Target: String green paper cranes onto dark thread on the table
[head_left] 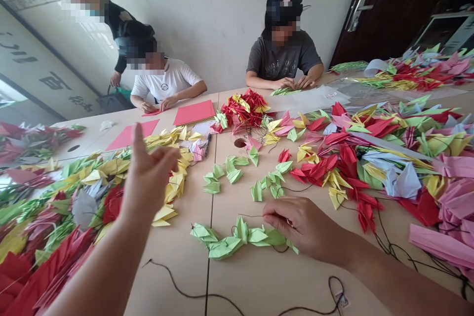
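Note:
My right hand (296, 224) is closed in a pinch on a thin needle (250, 216), whose tip points left. Just below it lies a row of light green folded paper cranes (225, 247), bunched along a dark thread (177, 291) that trails over the table. My left hand (150, 168) is raised over the left part of the table, one finger upright and the others pointing right, and nothing shows in it. Loose green paper cranes (233, 170) lie beyond my right hand, in small clusters (272, 182).
Heaps of coloured paper cranes cover the left side (85, 207) and right side (407, 158) of the table (177, 271). Red paper sheets (194, 112) and a black pen (208, 145) lie farther back. Two people sit opposite, hands on paper; a third person stands behind at left.

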`<move>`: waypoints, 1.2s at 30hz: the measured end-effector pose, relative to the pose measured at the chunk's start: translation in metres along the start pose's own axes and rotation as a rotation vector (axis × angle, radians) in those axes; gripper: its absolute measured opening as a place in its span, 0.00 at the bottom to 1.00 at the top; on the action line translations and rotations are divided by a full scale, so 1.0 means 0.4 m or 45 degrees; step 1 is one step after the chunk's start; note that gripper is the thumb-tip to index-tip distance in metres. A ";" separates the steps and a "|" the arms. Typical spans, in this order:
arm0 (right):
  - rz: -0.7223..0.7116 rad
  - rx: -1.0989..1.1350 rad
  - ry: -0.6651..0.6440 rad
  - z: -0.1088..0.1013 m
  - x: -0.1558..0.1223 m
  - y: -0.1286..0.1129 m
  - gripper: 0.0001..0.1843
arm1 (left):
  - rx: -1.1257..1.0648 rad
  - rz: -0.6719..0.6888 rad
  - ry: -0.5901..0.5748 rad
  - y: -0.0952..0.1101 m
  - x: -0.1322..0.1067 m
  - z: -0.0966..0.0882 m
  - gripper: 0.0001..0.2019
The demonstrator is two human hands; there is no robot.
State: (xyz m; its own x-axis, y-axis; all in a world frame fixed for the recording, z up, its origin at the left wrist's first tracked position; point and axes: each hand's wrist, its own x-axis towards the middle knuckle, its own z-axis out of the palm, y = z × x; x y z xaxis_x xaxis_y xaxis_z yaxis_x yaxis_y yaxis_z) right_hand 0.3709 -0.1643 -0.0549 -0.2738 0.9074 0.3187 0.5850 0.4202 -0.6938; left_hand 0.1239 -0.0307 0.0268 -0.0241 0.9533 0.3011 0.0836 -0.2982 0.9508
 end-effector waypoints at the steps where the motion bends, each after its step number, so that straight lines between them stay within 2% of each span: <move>1: -0.003 -0.004 -0.008 0.000 -0.001 -0.001 0.12 | -0.033 0.015 0.074 0.018 0.028 -0.011 0.51; 3: -0.005 -0.014 -0.014 0.000 -0.001 -0.002 0.12 | -0.119 0.018 0.168 0.045 0.066 -0.026 0.49; 6: 0.007 -0.014 -0.016 0.000 0.001 -0.003 0.12 | -0.207 -0.025 0.212 0.059 0.075 -0.028 0.45; 11: 0.046 0.000 -0.046 -0.005 0.004 -0.006 0.12 | -0.277 -0.102 0.151 0.048 0.026 -0.010 0.41; 14: 0.067 0.001 -0.062 -0.004 0.004 -0.006 0.12 | -0.296 -0.069 0.105 0.047 -0.006 0.000 0.34; 18: 0.069 0.016 -0.060 0.002 0.005 -0.001 0.11 | -0.221 0.042 -0.058 0.047 -0.055 0.020 0.15; 21: 0.071 0.005 -0.057 0.003 0.004 0.002 0.12 | -0.066 0.136 -0.265 0.035 -0.102 0.037 0.03; 24: 0.092 -0.009 -0.072 -0.001 0.004 0.000 0.13 | 0.193 0.276 -0.422 0.008 -0.143 0.049 0.12; 26: 0.097 -0.008 -0.079 -0.004 0.005 -0.003 0.14 | 0.296 0.314 -0.431 -0.013 -0.161 0.051 0.16; 30: 0.088 -0.004 -0.072 -0.005 0.006 -0.005 0.14 | 0.349 0.303 -0.426 -0.047 -0.175 0.048 0.17; 36: 0.076 -0.021 -0.071 -0.001 0.008 -0.002 0.13 | 0.391 0.281 -0.477 -0.062 -0.177 0.053 0.18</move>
State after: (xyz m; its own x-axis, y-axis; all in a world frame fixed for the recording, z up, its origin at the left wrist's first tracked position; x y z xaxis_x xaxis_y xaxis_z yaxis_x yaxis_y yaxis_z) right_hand 0.3699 -0.1618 -0.0532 -0.2797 0.9295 0.2403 0.6141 0.3656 -0.6995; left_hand 0.1445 -0.0898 -0.0194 0.3794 0.8383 0.3916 0.3357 -0.5192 0.7860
